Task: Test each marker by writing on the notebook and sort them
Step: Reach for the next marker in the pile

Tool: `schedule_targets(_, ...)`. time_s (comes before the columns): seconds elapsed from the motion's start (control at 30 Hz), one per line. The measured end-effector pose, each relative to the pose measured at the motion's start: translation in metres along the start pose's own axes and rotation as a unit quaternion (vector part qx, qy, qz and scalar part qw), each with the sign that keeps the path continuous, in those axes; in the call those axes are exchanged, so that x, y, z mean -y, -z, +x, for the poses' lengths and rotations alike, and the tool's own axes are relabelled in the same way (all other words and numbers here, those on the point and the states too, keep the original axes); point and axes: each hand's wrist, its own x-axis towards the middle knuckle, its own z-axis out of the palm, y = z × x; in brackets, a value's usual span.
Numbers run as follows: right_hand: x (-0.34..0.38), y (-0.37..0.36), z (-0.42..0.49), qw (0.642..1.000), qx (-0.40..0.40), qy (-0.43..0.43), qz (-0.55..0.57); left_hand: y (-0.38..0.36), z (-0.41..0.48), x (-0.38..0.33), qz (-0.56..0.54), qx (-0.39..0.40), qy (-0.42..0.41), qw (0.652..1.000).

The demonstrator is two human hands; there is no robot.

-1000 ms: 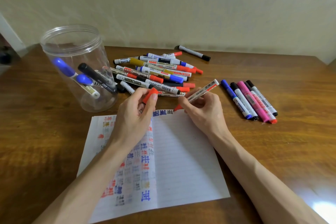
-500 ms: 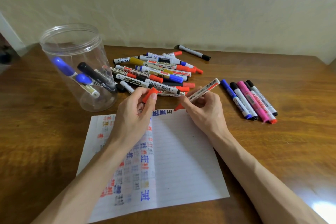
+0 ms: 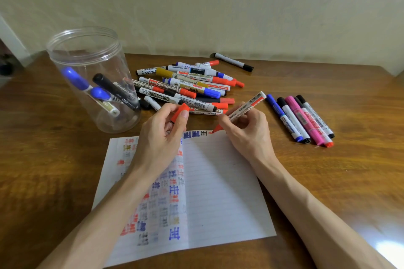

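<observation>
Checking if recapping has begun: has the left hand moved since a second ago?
No. The left hand holds the red cap in the same spot above the top edge of the notebook.

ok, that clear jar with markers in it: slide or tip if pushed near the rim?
The clear jar looks thin plastic and mostly empty, so probably light; a low push likely slides it on the glossy table. It stands tall, so a rim push might tip it. The markers leaning inside would probably shift.
</observation>
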Motion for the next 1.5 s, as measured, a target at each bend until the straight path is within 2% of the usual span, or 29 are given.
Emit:
schedule_targets(0.33, 0.0028, -0.0018, -0.0023, 1.0, 0.03, 0.006, -0.006, 0.0003, 0.0003, -0.0022, -0.008, 0.003, -0.002, 1.0)
schedule_targets(0.53, 0.0008, -0.0017, -0.0025, 1.0, -0.004, 0.013, -0.025, 0.0007, 0.0, -0.0007, -0.001, 0.003, 0.001, 1.0)
schedule_targets(0.63, -0.0013, -0.0004, -0.0003, 1.0, -0.012, 0.013, 0.001, 0.0006, 0.0003, -0.0012, 0.001, 0.0, 0.003, 1.0)
schedule_targets(1.5, 0.0035, -0.0003, -0.0004, 0.999, 0.022, -0.022, 0.014, 0.0012, -0.0001, -0.0031, -0.008, -0.003, 0.003, 1.0)
